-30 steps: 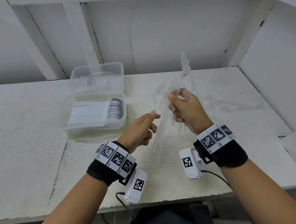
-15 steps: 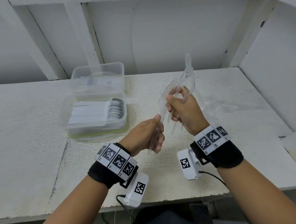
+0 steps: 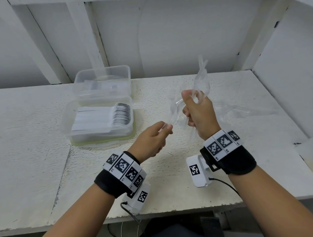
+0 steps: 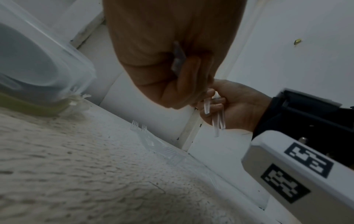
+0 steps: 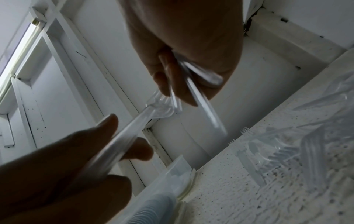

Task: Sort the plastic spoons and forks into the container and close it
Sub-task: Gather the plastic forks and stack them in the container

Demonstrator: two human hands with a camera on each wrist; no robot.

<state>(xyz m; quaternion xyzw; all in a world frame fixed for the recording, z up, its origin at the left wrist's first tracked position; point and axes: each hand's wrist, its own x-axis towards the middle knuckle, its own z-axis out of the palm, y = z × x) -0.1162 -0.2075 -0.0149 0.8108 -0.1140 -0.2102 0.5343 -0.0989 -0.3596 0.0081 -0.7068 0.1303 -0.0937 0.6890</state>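
Near the centre of the head view, above a white shelf, a person's right hand is clenched around a bundle of clear forks, tines fanning upward toward the upper right. Just left of it, the left hand pinches the handle of a single clear fork whose tines nearly touch the bundle. These utensils look light, thin, stiff and glossy, so probably slippery and brittle if bent; the flat handles seem the safest place to hold. At middle left an open clear container with a greenish base holds neatly stacked white spoons, and a second clear tub, probably its lid, sits just behind it. Loose forks and crinkled clear wrapping lie on the shelf at right. Nothing stands between the hands and the container.
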